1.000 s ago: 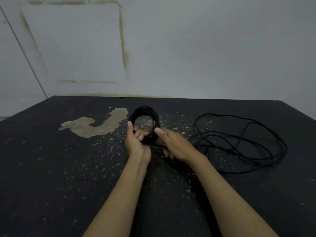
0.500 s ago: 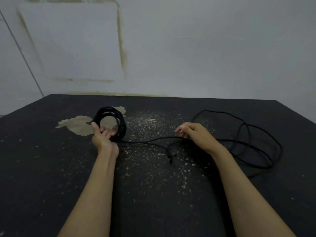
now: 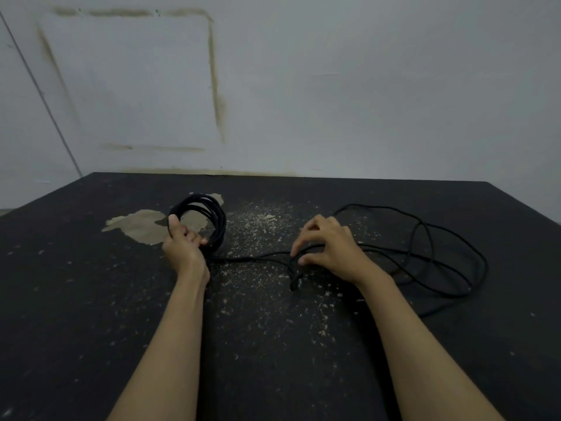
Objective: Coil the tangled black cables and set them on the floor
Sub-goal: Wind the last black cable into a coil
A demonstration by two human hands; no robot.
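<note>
My left hand (image 3: 182, 244) grips a tight coil of black cable (image 3: 217, 220), held upright just above the black floor mat (image 3: 91, 299). One strand runs from the coil's bottom to the right across the mat to my right hand (image 3: 328, 247). The fingers of that hand are curled over the strand and pinch it near a small kink (image 3: 296, 281). Beyond the right hand, the loose tangled cable (image 3: 440, 253) lies in wide loops on the mat.
The mat is speckled with pale debris, and a worn beige patch (image 3: 142, 226) lies behind the coil. A stained white wall (image 3: 303, 86) stands at the mat's far edge.
My hands moved apart: the left carried the coil to the left, the right slid rightwards along the strand. In the last half second the right hand's fingers curled down over the cable.
</note>
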